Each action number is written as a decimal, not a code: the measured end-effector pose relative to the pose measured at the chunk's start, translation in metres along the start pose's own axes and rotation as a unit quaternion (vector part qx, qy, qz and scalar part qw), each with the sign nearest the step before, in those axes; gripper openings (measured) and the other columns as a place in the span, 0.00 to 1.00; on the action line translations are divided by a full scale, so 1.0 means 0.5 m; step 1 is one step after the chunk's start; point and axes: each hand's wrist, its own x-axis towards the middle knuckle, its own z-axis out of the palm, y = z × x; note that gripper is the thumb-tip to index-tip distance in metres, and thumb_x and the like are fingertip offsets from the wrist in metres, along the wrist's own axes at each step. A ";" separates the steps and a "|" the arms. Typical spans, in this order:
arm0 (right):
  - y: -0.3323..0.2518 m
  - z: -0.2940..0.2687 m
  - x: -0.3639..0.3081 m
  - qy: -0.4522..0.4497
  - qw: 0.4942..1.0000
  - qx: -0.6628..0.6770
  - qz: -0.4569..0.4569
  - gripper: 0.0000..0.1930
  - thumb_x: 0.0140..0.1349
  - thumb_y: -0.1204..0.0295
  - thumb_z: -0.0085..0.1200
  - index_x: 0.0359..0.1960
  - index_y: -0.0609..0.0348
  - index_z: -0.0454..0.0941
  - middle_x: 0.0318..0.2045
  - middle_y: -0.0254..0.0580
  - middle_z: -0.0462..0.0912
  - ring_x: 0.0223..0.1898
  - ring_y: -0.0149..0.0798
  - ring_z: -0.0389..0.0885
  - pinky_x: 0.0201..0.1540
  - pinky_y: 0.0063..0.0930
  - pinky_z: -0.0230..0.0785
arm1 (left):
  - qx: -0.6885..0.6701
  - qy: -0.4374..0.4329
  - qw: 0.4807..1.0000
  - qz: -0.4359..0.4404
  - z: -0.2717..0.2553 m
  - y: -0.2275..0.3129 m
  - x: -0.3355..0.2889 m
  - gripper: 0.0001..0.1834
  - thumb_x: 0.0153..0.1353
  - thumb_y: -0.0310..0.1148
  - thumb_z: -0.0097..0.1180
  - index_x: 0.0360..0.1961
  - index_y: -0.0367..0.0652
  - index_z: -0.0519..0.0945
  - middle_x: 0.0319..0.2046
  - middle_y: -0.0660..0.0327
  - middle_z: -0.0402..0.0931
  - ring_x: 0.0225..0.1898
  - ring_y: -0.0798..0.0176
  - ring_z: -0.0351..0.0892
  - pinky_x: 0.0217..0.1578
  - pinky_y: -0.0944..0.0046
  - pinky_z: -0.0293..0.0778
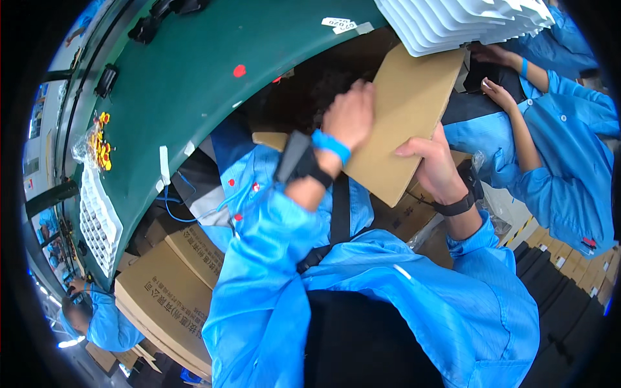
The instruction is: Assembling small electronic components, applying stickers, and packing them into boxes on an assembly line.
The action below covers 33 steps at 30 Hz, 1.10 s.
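Evidently the work is partway along: the cardboard sheet [411, 97] is up off any surface and in hand, but not yet set down, and how much remains beyond that cannot be told. It slants in front of the person, beyond the near edge of the green worktop [187, 64], its upper end close by the white tray stack [466, 22]. The right hand [440, 169] has its grip clamped on the sheet's right edge, thumb across the face. The left hand [349, 116] is blurred at the left edge; whether its grip is closed on the cardboard, I cannot tell.

Counted, there is one sheet in hand, one white compartment tray [100, 223] on the worktop, and two co-worker's hands [501, 96] at the right. The stacked trays and the red-and-yellow pieces [103, 149] overlap too much to count.
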 end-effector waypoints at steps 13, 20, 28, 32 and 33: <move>0.033 -0.035 0.031 0.004 0.999 -0.053 -0.005 0.26 0.46 0.85 0.52 0.52 0.66 0.71 0.44 0.42 0.79 0.46 0.39 0.80 0.51 0.29 0.72 | 0.134 0.060 0.979 0.140 -0.371 0.058 -0.185 0.10 0.45 0.18 0.58 0.17 0.38 0.68 0.15 0.58 0.62 0.17 0.60 0.63 0.19 0.62 0.60; 0.064 -0.020 0.095 -0.013 0.999 -0.043 0.007 0.22 0.48 0.84 0.53 0.49 0.66 0.73 0.44 0.42 0.78 0.46 0.39 0.79 0.51 0.30 0.71 | 0.139 0.085 0.959 -0.233 -0.486 -0.084 -0.338 0.08 0.60 0.28 0.62 0.28 0.37 0.76 0.14 0.56 0.67 0.14 0.58 0.63 0.18 0.63 0.60; 0.072 0.034 0.166 -0.021 0.998 -0.057 0.022 0.23 0.49 0.82 0.52 0.51 0.66 0.72 0.44 0.43 0.78 0.46 0.39 0.79 0.53 0.30 0.71 | 0.118 0.013 0.990 -0.070 -0.438 -0.240 -0.398 0.11 0.68 0.33 0.56 0.36 0.33 0.76 0.15 0.50 0.71 0.17 0.47 0.69 0.22 0.54 0.68; 0.073 0.033 0.183 -0.035 0.996 -0.080 0.029 0.23 0.49 0.81 0.52 0.52 0.65 0.70 0.44 0.42 0.77 0.46 0.39 0.78 0.53 0.31 0.71 | -0.188 0.111 0.927 -0.305 -0.515 -0.245 -0.390 0.08 0.69 0.30 0.55 0.36 0.36 0.79 0.16 0.61 0.70 0.18 0.70 0.68 0.20 0.65 0.64; 0.076 0.039 0.187 -0.036 0.996 -0.080 0.030 0.23 0.49 0.81 0.52 0.52 0.65 0.70 0.44 0.42 0.77 0.46 0.39 0.78 0.53 0.31 0.71 | -0.169 0.113 0.934 -0.294 -0.524 -0.248 -0.382 0.07 0.69 0.30 0.55 0.36 0.37 0.79 0.17 0.68 0.69 0.21 0.79 0.67 0.20 0.69 0.62</move>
